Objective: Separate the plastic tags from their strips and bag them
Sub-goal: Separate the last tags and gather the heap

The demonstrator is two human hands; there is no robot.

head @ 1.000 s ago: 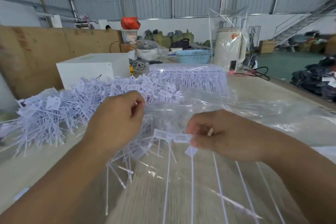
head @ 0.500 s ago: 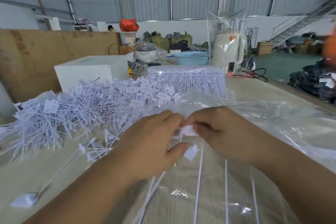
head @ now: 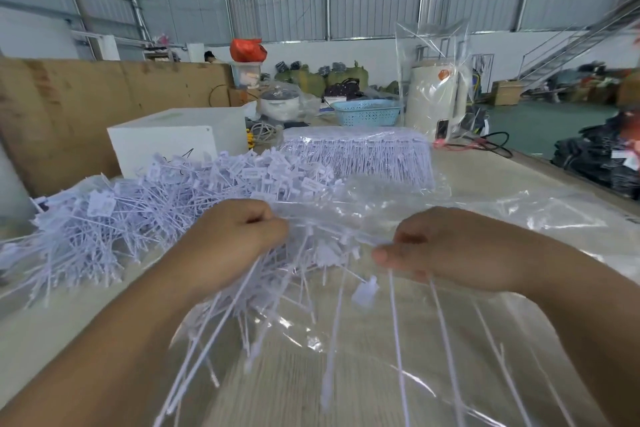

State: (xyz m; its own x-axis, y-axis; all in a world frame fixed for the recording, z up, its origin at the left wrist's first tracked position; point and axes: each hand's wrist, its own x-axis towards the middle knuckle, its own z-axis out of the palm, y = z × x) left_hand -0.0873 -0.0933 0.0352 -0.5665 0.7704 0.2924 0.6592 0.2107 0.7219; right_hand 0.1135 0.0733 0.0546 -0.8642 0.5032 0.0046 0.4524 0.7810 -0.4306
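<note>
My left hand [head: 228, 243] grips a bunch of white plastic tags [head: 221, 315] whose long tails fan down toward me. My right hand [head: 450, 250] pinches the strip [head: 353, 239] with several tags still hanging from it, their tails reaching the table. One loose tag [head: 365, 291] hangs between the hands. A big pile of separated tags [head: 145, 204] lies on the table to the left. A clear plastic bag [head: 467, 215] is spread under and behind the hands.
A bagged block of uncut tag strips [head: 360, 152] sits behind the pile, next to a white box [head: 173, 139]. Farther back are a blue basket [head: 367, 113], a white appliance in clear plastic [head: 436, 97] and a brown board [head: 69, 107]. The table's right edge [head: 561, 163] drops to a green floor.
The hands, close together half a second ago, have pulled apart: the left went left with a bunch of tags, the right stayed holding the strip.
</note>
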